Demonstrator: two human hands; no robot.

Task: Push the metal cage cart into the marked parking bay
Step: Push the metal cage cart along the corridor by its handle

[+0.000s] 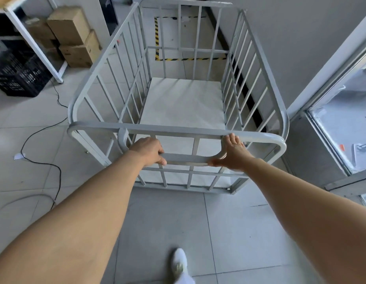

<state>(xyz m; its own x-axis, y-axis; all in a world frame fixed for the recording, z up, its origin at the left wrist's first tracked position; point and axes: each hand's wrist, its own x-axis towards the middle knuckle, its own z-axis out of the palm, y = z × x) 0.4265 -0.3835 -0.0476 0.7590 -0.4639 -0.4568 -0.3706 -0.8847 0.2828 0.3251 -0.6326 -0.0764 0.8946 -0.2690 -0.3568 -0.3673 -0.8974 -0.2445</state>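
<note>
The grey metal cage cart [108,48] stands in front of me, barred on all sides, with a bare white floor panel inside. My left hand [150,150] is wrapped around its U-shaped push handle [186,158] on the left. My right hand [232,153] rests against the handle's right bend, thumb under the bar and fingers stretched up to the top rail. Beyond the cart's far end, yellow-and-black striped tape [190,59] marks the parking bay on the floor beside the right wall. Only part of the tape outline shows through the bars.
Stacked cardboard boxes [73,35] and a black plastic crate [20,76] sit by a white shelf frame [34,44] at the left. A black cable [37,162] snakes over the tiles near the cart's left side. A metal-framed doorway [329,128] opens on the right. My white shoe [179,263] is below.
</note>
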